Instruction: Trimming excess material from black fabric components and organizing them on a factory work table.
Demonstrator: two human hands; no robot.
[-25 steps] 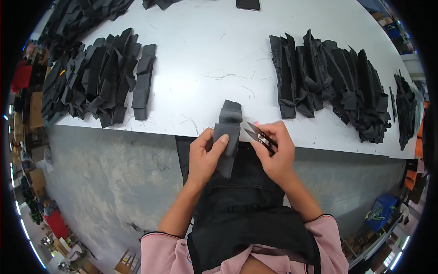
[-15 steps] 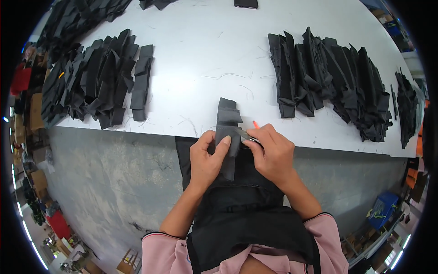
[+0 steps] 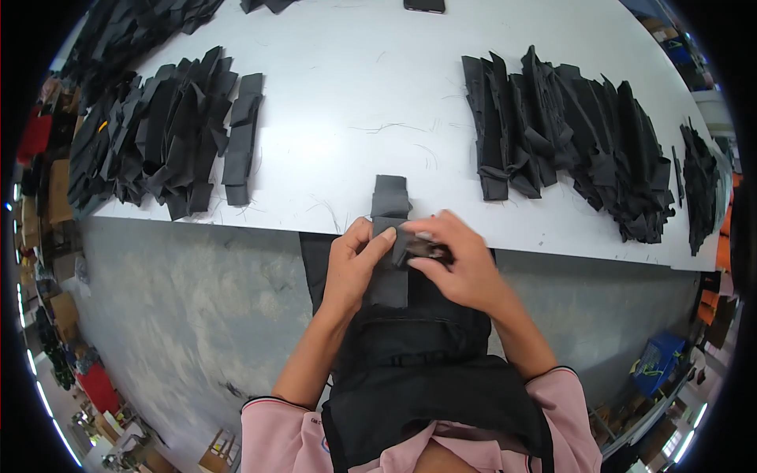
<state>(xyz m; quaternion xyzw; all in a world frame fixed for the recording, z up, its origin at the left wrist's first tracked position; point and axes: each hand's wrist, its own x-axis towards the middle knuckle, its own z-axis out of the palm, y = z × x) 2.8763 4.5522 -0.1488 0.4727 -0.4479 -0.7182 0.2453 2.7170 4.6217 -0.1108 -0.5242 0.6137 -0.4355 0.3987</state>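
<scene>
At the table's near edge, a dark grey folded fabric strip (image 3: 390, 199) lies partly on the white top and partly over my lap. My left hand (image 3: 354, 258) pinches it, thumb on top and fingers beneath. My right hand (image 3: 465, 264) is closed around small thread snips (image 3: 430, 250), smeared by motion, at the strip's right side. Their blades cannot be made out clearly. A single similar strip lies apart at the left, beside a pile of dark strips (image 3: 169, 134).
Another large pile of dark strips (image 3: 568, 134) covers the right side of the white table (image 3: 339, 102). More dark fabric (image 3: 134, 35) is heaped at the far left. A black phone (image 3: 424, 5) lies at the far edge. Loose threads are scattered about.
My right hand has turned and shifted slightly left, closer to the strip, with the snips in it. The strip now lies straighter and flatter in my left hand.
</scene>
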